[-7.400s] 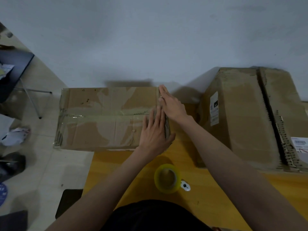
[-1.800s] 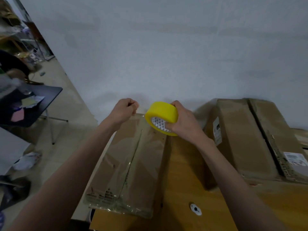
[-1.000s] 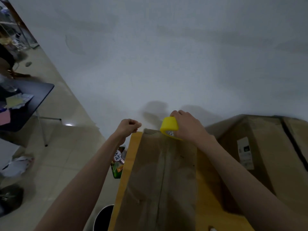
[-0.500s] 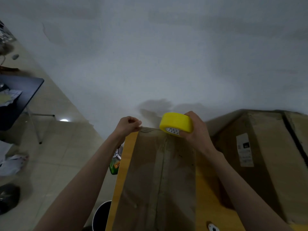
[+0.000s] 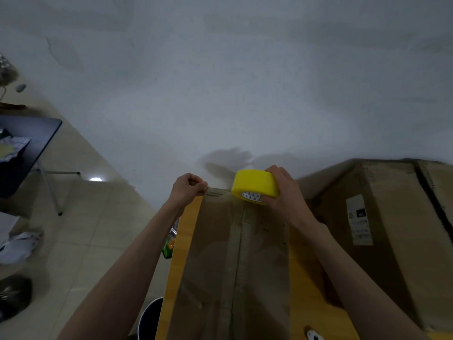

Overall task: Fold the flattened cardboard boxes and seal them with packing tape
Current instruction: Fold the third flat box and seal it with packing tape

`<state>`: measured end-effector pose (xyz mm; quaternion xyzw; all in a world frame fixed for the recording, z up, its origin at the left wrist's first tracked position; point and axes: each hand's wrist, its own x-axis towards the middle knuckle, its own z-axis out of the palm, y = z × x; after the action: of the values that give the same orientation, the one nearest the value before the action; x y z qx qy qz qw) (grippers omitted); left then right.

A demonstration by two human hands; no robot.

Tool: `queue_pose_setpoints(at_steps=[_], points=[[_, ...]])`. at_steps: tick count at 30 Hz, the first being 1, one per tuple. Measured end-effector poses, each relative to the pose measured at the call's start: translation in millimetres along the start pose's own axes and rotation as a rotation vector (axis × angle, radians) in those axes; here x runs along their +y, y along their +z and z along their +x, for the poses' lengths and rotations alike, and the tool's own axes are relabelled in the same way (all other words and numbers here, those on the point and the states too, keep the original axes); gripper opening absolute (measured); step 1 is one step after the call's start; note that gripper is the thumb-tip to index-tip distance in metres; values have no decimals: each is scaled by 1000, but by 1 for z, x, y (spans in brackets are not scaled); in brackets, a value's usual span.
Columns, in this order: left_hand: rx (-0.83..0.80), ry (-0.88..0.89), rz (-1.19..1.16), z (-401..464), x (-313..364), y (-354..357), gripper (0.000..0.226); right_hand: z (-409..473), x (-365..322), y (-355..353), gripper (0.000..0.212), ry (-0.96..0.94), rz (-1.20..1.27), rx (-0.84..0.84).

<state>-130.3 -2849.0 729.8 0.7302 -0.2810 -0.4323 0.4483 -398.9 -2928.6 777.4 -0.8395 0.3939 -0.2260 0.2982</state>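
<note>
Tape roll (image 5: 255, 184) inside right hand's (image 5: 284, 192) curled fingers

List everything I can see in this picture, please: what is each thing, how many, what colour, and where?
Long brown cardboard box: one, brown, on the table in front of the person, taped seam running away from the camera.
Yellow roll of packing tape: one, yellow, at the box's far end, held by the right hand.
Large brown cardboard box with a white label: one, brown, right of the long box.
Yellow wooden table: one, yellow, under the boxes.
Small white round object: one, white, on the table near the bottom edge.
Dark table with papers: one, dark, far left.
Left hand: one, pinching the tape's free end at the box's far left corner.
Right hand: one, gripping the roll.
</note>
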Motion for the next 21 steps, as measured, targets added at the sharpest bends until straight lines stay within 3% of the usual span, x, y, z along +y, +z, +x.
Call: queue_pose_setpoints(at_steps=[9,13,15,17,19,21], points=[[4,-26,67,-3,1,2,23,-2,4,4,54,-14,-32,-5],[62,17,304,-8,6,5,36,-4,7,5,60,-43,6,6],[167,95,515,-12,8,6,49,-7,10,6,57,-38,66,59],[256,252,658,-23,6,11,48,-12,13,8,54,5,132,125],[236,418,768,-40,-6,23,43,-17,15,12,54,54,189,171],[128,504,889,-56,-25,38,56,-20,15,17,53,92,252,201]])
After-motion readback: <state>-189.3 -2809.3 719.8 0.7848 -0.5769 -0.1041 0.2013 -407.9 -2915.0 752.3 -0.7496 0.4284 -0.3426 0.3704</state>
